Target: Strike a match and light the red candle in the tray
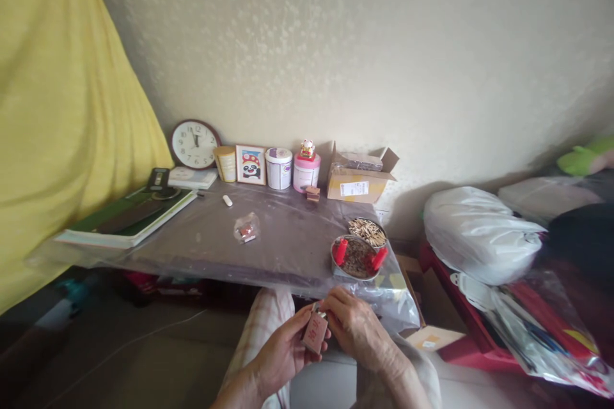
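Head view: both hands sit just below the front edge of the desk (288, 239), over the person's lap. The left hand (282, 353) grips a small pink box (315, 333) from underneath. The right hand (357, 329) pinches its top end. A round tin (355, 258) stands at the desk's front right corner, close above the hands. Fingers hide the box's top. Its red writing is too blurry to read.
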{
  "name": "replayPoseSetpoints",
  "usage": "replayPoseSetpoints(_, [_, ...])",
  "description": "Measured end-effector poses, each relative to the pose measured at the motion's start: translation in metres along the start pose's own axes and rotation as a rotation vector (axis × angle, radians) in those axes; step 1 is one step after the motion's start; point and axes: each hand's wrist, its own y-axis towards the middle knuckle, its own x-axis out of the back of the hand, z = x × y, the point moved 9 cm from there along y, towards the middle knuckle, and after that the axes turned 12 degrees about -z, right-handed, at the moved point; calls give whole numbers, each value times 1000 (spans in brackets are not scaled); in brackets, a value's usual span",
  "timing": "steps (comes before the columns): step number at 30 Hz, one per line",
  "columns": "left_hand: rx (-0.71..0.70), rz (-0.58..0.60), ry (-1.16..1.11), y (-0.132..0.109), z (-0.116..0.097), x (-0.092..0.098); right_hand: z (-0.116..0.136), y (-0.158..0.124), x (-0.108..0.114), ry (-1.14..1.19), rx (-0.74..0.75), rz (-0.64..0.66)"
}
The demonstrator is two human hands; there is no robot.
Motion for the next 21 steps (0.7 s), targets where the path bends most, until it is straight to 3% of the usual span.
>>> replayPoseSetpoints(4, [-2, 25, 11, -2, 1, -3, 2, 2, -1, 146, -43, -17])
replayPoseSetpoints(8, [4, 42, 29, -4, 2, -5, -8, 2, -1, 410, -215, -61])
replayPoseSetpoints(15, [7, 37, -58, -2, -4, -8, -53, -17, 9, 779, -513, -463])
replayPoseSetpoints(18, [6, 31, -107, -1, -7, -9, -56, -29, 5, 715, -506, -524])
replayPoseSetpoints(21, [11, 38, -176, -1, -10, -10, -41, -36, 1, 538, -405, -495])
